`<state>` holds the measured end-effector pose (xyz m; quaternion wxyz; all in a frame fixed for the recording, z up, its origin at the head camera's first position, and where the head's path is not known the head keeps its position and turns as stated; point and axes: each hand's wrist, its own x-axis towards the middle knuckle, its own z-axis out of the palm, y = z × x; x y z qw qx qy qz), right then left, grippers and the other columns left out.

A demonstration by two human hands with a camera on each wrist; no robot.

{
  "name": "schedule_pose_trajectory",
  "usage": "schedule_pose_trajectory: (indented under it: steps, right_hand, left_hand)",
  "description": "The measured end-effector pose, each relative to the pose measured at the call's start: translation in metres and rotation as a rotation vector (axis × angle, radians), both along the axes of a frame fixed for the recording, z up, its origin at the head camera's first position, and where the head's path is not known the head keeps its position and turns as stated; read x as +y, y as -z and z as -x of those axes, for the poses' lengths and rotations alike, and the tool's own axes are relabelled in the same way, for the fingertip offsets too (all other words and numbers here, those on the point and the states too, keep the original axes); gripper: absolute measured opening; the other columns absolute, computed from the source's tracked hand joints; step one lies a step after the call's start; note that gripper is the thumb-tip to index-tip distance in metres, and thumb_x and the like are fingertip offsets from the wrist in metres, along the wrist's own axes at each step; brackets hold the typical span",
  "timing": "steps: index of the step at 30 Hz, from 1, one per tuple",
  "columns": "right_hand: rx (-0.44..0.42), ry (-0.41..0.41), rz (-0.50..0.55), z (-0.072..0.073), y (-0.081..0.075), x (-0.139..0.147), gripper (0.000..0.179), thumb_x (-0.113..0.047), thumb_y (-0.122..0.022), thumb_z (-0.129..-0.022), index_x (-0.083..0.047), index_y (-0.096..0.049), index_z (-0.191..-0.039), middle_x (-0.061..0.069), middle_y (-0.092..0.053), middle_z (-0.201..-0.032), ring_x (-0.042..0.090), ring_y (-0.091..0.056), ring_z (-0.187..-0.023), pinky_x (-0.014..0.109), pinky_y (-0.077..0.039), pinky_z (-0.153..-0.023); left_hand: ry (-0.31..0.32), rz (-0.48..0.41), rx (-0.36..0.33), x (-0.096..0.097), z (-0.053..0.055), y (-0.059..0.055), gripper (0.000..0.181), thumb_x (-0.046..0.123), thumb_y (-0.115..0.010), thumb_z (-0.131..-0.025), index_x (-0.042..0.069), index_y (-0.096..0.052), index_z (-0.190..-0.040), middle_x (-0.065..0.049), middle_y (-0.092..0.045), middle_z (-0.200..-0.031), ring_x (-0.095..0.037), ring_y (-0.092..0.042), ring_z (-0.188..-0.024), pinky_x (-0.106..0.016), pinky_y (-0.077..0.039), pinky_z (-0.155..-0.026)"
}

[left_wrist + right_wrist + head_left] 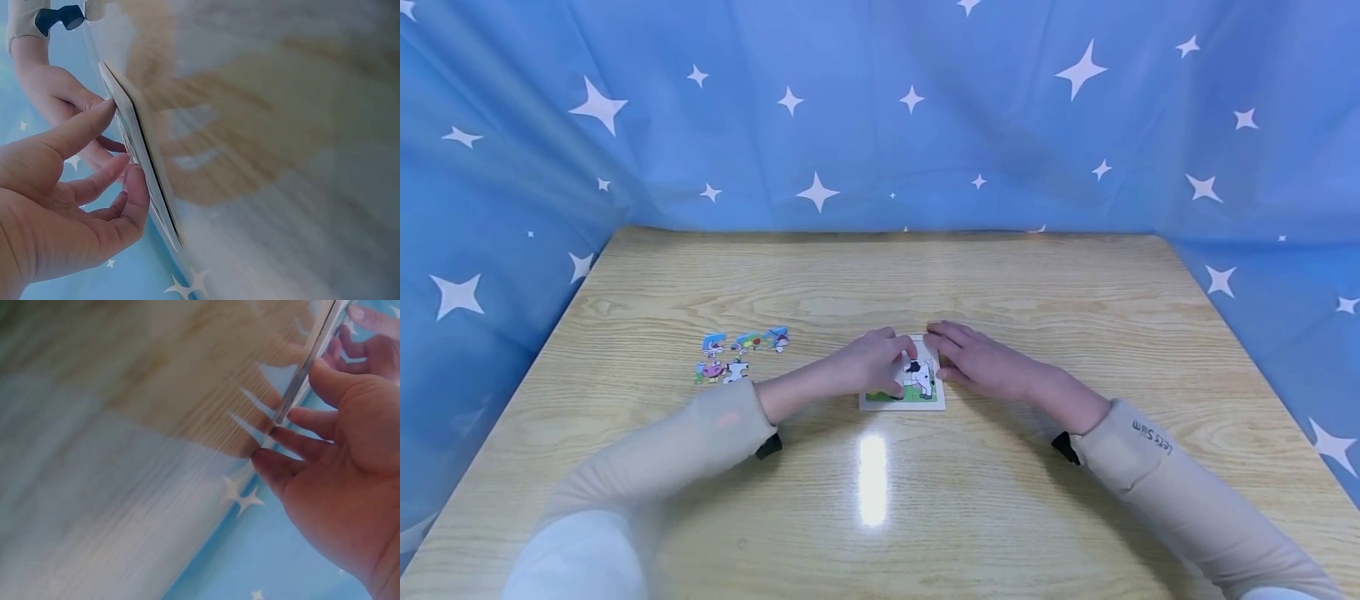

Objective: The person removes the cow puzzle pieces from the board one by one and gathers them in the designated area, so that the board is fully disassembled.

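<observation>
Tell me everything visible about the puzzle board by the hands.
The puzzle board is a thin panel, perhaps wood or card, with a pale border and a black-and-white cow on green. It lies flat on the table. The left hand reaches over it, hiding its upper left; the right hand seems to touch its right edge.
</observation>
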<state>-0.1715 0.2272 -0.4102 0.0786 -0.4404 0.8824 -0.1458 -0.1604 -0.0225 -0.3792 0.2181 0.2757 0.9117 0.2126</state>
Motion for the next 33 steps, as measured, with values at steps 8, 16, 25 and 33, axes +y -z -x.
schedule_pose_trajectory:
  steps: [8, 16, 25, 33]
  right_hand:
    - [0.008, -0.021, 0.007, 0.009, 0.014, 0.006, 0.060, -0.032, -0.060, -0.116, 0.008, -0.047, -0.159, 0.032, -0.044, -0.164, 0.052, -0.042, -0.152, 0.066, -0.040, -0.120]
    - [0.038, -0.024, -0.025, 0.025, 0.045, 0.018, 0.069, -0.041, -0.061, -0.115, 0.001, -0.042, -0.166, 0.025, -0.039, -0.171, 0.045, -0.038, -0.158, 0.062, -0.039, -0.123]
    - [-0.012, -0.005, -0.030, 0.026, 0.044, 0.019, 0.083, -0.059, -0.059, -0.110, -0.002, -0.041, -0.168, 0.022, -0.036, -0.174, 0.043, -0.034, -0.161, 0.061, -0.036, -0.125]
    - [-0.065, 0.001, 0.004, 0.025, 0.042, 0.019, 0.087, -0.062, -0.059, -0.110, -0.002, -0.039, -0.169, 0.022, -0.034, -0.175, 0.044, -0.032, -0.161, 0.063, -0.034, -0.126]
  left_hand:
    - [0.010, -0.006, -0.005, 0.000, 0.001, 0.000, 0.051, 0.013, -0.092, -0.092, 0.005, -0.068, -0.137, -0.011, -0.065, -0.122, -0.023, -0.060, -0.109, -0.034, -0.051, -0.097]
    - [0.019, -0.013, -0.013, -0.001, 0.002, -0.002, 0.053, 0.013, -0.092, -0.092, 0.003, -0.068, -0.138, -0.009, -0.063, -0.116, -0.020, -0.056, -0.102, -0.031, -0.049, -0.092]
    - [0.003, -0.019, -0.057, 0.000, 0.006, -0.003, 0.050, 0.011, -0.093, -0.090, 0.004, -0.069, -0.134, -0.008, -0.063, -0.115, -0.020, -0.055, -0.101, -0.029, -0.047, -0.091]
    - [-0.010, -0.053, -0.096, 0.003, 0.008, -0.002, 0.048, 0.005, -0.093, -0.088, 0.001, -0.068, -0.128, -0.005, -0.059, -0.109, -0.017, -0.053, -0.098, -0.025, -0.046, -0.089]
